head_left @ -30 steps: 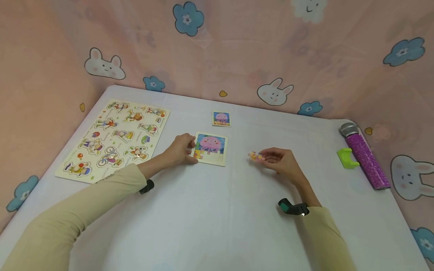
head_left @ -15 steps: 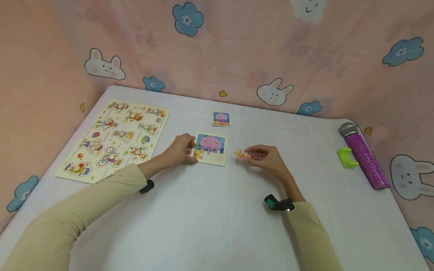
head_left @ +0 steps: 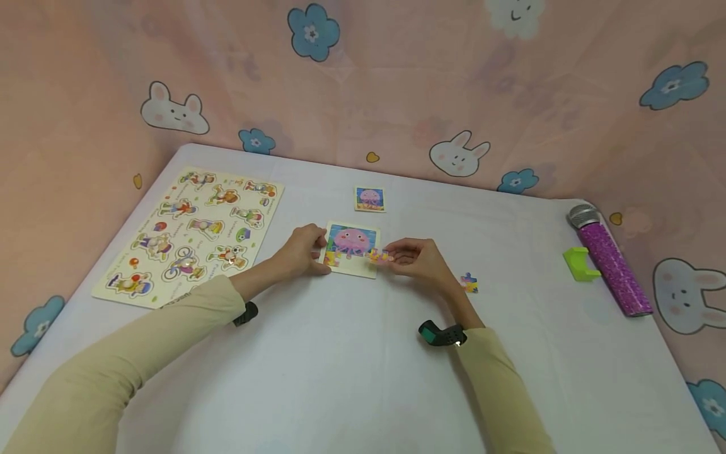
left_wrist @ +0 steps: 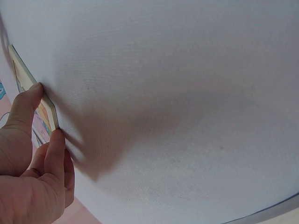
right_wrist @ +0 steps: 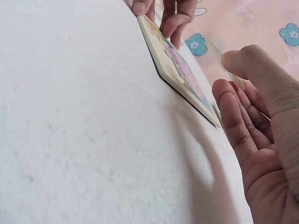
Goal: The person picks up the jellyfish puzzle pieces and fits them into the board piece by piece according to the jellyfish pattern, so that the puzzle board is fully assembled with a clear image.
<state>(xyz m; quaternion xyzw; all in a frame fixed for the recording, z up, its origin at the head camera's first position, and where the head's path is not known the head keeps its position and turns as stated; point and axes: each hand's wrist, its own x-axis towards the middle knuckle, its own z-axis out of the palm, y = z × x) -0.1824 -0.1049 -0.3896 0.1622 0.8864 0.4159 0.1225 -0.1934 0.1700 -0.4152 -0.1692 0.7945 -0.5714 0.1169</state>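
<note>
A small square jigsaw board (head_left: 353, 270) with a pink jellyfish picture lies mid-table, its lower strip bare except for a piece at the left. My left hand (head_left: 300, 251) holds its left side, with thumb and fingertips on its edges in the left wrist view. Between the thumb and fingers of my right hand (head_left: 418, 260) is a pink-and-yellow jigsaw piece (head_left: 379, 256), held over the board's lower right. The right wrist view shows that piece edge-on, raised above the board. Another jigsaw piece (head_left: 469, 283), blue and yellow, lies right of my right wrist.
Behind the board lies a small jellyfish card (head_left: 370, 199). A large cream puzzle board (head_left: 221, 211) with animal figures covers the left side. On the right are a glittery purple microphone (head_left: 614, 268) and a bright green block (head_left: 580, 265). Patterned pink cloth hangs around the table.
My right hand has moved left with its jigsaw piece, from beside the board to over its lower right. This uncovers the loose blue-and-yellow piece. The left hand stays put.
</note>
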